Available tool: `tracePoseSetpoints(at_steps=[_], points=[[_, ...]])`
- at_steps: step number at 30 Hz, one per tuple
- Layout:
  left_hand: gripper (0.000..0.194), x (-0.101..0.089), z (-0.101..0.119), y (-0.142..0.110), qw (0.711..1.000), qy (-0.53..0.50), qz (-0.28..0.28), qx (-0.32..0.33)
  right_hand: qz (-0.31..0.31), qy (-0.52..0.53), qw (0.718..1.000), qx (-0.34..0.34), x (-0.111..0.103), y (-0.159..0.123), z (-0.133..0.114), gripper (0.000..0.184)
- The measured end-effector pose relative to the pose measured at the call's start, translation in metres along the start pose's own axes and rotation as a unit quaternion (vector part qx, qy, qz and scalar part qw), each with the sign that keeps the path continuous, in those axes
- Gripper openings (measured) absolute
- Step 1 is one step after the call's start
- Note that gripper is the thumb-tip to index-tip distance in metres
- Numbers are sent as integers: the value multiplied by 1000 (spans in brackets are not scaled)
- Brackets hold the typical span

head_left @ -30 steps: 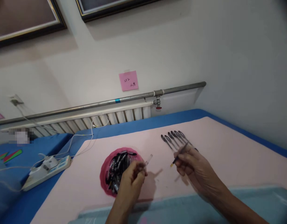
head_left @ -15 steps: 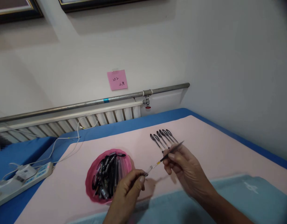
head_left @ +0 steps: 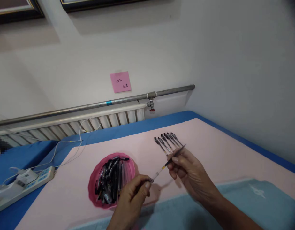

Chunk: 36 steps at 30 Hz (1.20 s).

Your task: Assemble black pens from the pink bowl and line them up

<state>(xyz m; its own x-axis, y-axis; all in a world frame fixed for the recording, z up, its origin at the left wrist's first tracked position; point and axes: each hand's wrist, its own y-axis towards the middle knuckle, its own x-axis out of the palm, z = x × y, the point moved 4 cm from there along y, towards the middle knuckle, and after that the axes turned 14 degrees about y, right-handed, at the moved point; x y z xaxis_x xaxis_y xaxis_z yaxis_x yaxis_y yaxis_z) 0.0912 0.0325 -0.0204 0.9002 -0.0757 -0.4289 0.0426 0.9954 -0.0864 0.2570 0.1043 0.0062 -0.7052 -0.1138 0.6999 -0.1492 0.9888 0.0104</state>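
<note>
My right hand [head_left: 188, 164] pinches a slim pen refill [head_left: 163, 167], dark on its upper length with a yellow band and a clear lower end. The refill slants down to the left, its dark end pointing up past my fingers. In my closed left hand [head_left: 135, 195], thumb and forefinger grip a small clear pen part [head_left: 151, 180], mostly hidden by the fingertips. The refill's clear end meets this part; how deep it goes I cannot tell. Beyond my right hand, several black-capped clear pens [head_left: 165, 143] lie side by side in a row.
Left of my hands stands a pink scalloped bowl [head_left: 90, 191] full of black caps and clear pen parts. A pink sheet [head_left: 224, 153] covers the table, with a light blue cloth [head_left: 236, 193] in front. At the left lie a power strip [head_left: 41, 179] and white cables [head_left: 56, 148].
My right hand and the refill have shifted slightly down and left, and my left hand slightly right. The gap between the yellow band and my left fingertips looks shorter.
</note>
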Motion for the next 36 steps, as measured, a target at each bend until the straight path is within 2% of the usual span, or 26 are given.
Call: tracePoseSetpoints(at_steps=[8, 12, 14, 17, 20, 23, 25, 29, 31, 36], points=[[29, 1, -3, 2, 1000, -24, -7, -14, -37, -49, 997, -36, 1, -2, -3, 13], [32, 6, -1, 1, 998, -39, -24, -30, -82, -141, 986, -27, 7, -7, -2, 7], [34, 10, 1, 0, 995, -80, -40, -33, -108, -213, 971, -9, 11, -11, 1, 7], [32, 18, 5, -1, 982, -170, -73, -36, -147, -308, 940, 29, 14, -14, 10, 18], [29, 22, 7, -1, 961, -263, -82, -34, -165, -334, 926, 69, 13, -14, 16, 21], [26, 18, 4, 1, 948, -312, -39, -42, -141, -341, 926, 80, 10, -12, 18, 22], [25, 13, -1, 4, 943, -329, 8, -56, -138, -372, 912, 103, 9, -13, 22, 21], [26, 7, -12, 9, 933, -343, 85, -69, -211, -370, 892, 152, 16, -24, 42, 10], [25, 7, -12, 9, 935, -334, 101, -58, -231, -351, 893, 161, 18, -29, 52, 5], [22, 7, -3, 9, 958, -260, 113, -40, -241, -373, 881, 164, 18, -31, 62, 9]])
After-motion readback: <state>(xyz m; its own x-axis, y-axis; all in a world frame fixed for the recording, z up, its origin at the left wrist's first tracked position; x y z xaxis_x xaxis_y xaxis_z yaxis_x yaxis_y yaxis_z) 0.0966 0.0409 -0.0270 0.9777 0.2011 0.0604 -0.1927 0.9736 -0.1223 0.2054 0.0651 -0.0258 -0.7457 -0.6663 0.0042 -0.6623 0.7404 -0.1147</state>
